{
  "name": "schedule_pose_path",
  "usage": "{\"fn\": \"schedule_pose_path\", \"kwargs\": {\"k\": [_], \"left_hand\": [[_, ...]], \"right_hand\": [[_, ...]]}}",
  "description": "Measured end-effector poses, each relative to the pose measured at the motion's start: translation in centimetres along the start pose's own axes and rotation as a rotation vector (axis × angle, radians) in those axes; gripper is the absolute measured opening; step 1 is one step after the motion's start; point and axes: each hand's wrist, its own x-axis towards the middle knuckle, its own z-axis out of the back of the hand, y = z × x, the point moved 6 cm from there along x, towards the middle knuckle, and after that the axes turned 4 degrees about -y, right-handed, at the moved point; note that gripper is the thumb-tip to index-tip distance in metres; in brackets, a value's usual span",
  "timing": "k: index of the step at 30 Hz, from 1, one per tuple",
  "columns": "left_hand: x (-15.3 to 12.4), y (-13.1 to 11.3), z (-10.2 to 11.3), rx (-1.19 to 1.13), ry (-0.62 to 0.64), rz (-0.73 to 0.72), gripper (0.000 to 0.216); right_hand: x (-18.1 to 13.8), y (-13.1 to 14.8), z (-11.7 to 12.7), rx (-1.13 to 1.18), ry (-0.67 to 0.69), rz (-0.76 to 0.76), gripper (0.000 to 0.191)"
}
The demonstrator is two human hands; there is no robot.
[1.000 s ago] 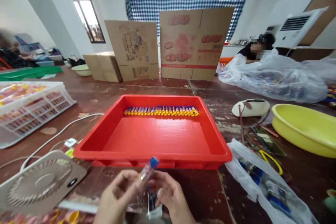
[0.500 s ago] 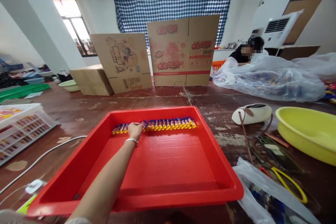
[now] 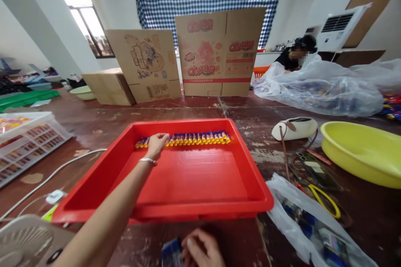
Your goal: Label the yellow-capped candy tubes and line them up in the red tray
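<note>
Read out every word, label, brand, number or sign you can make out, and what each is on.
"Q": begins the pink lettering on the larger brown cardboard panel; the stylised characters after it I can't read.
Red printed band there: white characters, too small.
Smaller brown cardboard panel: lettering and barcode print, too blurred.
Yellow-ended wrapped tubes in the red plastic tray: too small.
Blue packets in the translucent white plastic bag: too blurred.

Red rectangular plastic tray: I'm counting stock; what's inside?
A row of blue and yellow tubes lies along the tray's far side; the left hand and forearm hide part of the row and floor.
</note>
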Motion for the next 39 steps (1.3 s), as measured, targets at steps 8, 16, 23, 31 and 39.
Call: {"fn": "schedule_pose_path", "kwargs": {"k": [8,16,23,31,39], "left_hand": [[-22.7,4.4,10.6,0.124,0.109,-0.269,0.022],[-33.2,14.0,6.8,0.468,0.211,-0.473,0.040],[-33.9,14.1,5.4,0.690,0.166,-0.545,0.045],[-34.3,12.1,6.9,0.693,0.274,-0.460,0.043],[-31.1,18.1,20.3,1.041,0.172,0.028,0.024]], "right_hand": [[-1.0,3.5,0.7,-0.619,0.033,0.181,0.024],[-1.7,3.6,-1.8,-0.982,0.030,0.267,0.017],[-2.3,4.0,-1.8,-0.993,0.110,0.356,0.033],[-1.9,3.5,0.2,-0.698,0.047,0.370,0.026],[-1.6,3.0,2.1,-0.364,-0.073,0.258,0.032]]}}
